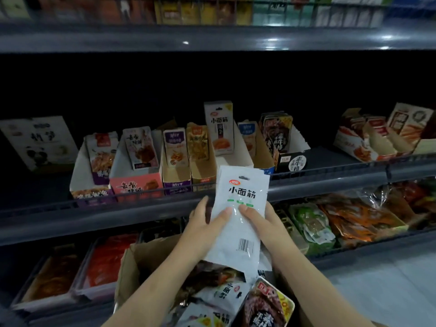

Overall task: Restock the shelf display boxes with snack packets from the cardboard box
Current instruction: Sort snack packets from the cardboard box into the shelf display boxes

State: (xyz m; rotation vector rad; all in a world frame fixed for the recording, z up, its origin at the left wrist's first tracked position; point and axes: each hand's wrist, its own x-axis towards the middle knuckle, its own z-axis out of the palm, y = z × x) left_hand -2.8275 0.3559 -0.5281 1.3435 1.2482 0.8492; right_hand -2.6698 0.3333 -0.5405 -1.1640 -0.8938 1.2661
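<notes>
A white snack packet (240, 204) with black characters and a barcode is held upright in front of the middle shelf. My left hand (203, 223) grips its left edge, thumb across the front. My right hand (259, 223) grips its right edge, thumb on the front too. Below my arms stands the open cardboard box (132, 263), holding several more packets (226, 296). Just behind the held packet is a white display box (233, 161) with one matching packet (219, 128) standing at its back.
Several other display boxes line the middle shelf: purple (92, 180), pink (136, 182), tan (203, 161) and black (290, 159). A grey rail (330, 173) fronts the shelf. Trays of red and orange snack bags (342, 218) fill the lower shelf. An upper shelf (212, 38) hangs overhead.
</notes>
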